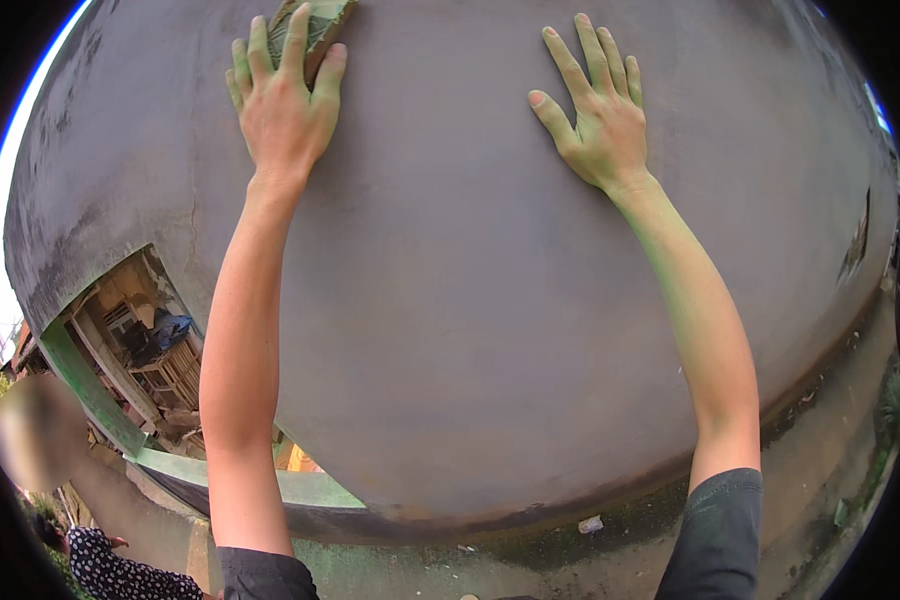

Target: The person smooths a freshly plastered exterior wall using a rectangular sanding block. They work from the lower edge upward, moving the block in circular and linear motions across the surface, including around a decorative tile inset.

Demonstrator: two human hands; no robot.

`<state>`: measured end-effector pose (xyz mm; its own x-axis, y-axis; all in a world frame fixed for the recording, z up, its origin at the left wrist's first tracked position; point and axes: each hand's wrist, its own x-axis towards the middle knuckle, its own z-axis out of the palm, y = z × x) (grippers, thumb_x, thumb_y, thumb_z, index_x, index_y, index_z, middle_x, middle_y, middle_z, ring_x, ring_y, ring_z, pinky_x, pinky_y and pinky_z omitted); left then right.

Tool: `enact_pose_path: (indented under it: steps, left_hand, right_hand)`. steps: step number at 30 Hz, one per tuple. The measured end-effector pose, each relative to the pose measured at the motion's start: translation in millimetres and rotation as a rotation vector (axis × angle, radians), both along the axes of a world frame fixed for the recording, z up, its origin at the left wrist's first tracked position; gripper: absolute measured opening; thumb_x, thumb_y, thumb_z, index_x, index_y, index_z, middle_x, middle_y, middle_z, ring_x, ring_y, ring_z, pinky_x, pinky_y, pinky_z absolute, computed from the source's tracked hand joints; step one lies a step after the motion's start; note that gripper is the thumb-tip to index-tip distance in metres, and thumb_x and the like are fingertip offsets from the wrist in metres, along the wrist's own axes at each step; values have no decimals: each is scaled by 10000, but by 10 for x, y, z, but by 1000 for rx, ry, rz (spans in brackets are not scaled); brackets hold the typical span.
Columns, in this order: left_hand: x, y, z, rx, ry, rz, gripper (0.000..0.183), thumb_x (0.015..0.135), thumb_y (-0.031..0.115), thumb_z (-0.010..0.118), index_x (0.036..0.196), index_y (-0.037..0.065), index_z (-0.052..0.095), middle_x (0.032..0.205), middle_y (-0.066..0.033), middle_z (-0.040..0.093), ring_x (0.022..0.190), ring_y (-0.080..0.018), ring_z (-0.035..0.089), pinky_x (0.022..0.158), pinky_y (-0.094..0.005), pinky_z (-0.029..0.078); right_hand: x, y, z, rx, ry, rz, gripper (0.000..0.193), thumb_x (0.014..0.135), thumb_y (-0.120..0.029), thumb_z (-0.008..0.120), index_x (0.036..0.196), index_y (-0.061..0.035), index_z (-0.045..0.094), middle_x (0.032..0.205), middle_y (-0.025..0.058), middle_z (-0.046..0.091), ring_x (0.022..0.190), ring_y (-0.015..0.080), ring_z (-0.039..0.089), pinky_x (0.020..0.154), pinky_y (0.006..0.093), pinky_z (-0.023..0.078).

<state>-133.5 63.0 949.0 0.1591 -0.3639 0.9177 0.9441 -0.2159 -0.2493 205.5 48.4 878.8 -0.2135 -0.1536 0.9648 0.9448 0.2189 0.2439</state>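
Note:
A large grey plastered wall (pixel 470 270) fills the middle of the view. High on its left part, my left hand (pixel 288 115) is closed over a flat block (pixel 322 25) with a creased green face and a brown edge, its top cut off by the picture's edge. The thumb lies along the block's right side, and the fingers reach over it. To the right, my right hand (pixel 602 125) lies on the wall with fingers stretched and apart, holding nothing. Both arms are raised.
At the lower left, a green-framed opening (pixel 90 385) shows a wooden crate (pixel 173 375) and clutter inside. A person in a dark patterned top (pixel 120 570) is near the lower left edge. Pavement (pixel 830 430) runs along the wall's foot, with a pale scrap (pixel 590 524) on it.

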Motion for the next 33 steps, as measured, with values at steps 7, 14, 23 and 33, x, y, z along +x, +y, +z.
enact_pose_path:
  steps: [7, 14, 23, 33]
  left_hand:
    - [714, -223, 153, -98, 140, 77, 579, 1050, 557, 561, 1571, 312, 506, 1654, -148, 415, 1531, -441, 346, 1255, -550, 272]
    - [1757, -54, 144, -78, -82, 72, 618, 1042, 481, 578, 1590, 219, 464, 1643, -212, 397, 1528, -466, 325, 1260, -563, 261]
    - [1057, -132, 222, -109, -54, 50, 613, 1038, 585, 548, 1584, 317, 477, 1651, -161, 414, 1550, -406, 325, 1253, -557, 277]
    - [1928, -45, 363, -105, -311, 16, 758, 1002, 702, 474, 1630, 283, 404, 1665, -276, 336, 1552, -497, 261, 1275, -570, 190]
  right_hand:
    - [1014, -182, 151, -76, -102, -99, 651, 1047, -566, 498, 1630, -289, 412, 1739, 77, 276, 1602, 321, 242, 1304, 557, 161]
    - [1363, 51, -38, 41, 144, 18, 564, 1066, -537, 480, 1590, -329, 483, 1712, 37, 350, 1585, 311, 291, 1296, 559, 188]
    - [1585, -36, -108, 15, 103, 51, 562, 1054, -524, 511, 1579, -324, 498, 1708, 37, 357, 1575, 315, 313, 1291, 562, 205]
    - [1575, 128, -176, 86, 173, 63, 537, 1038, -485, 552, 1550, -324, 534, 1679, 37, 405, 1544, 311, 375, 1267, 570, 274]
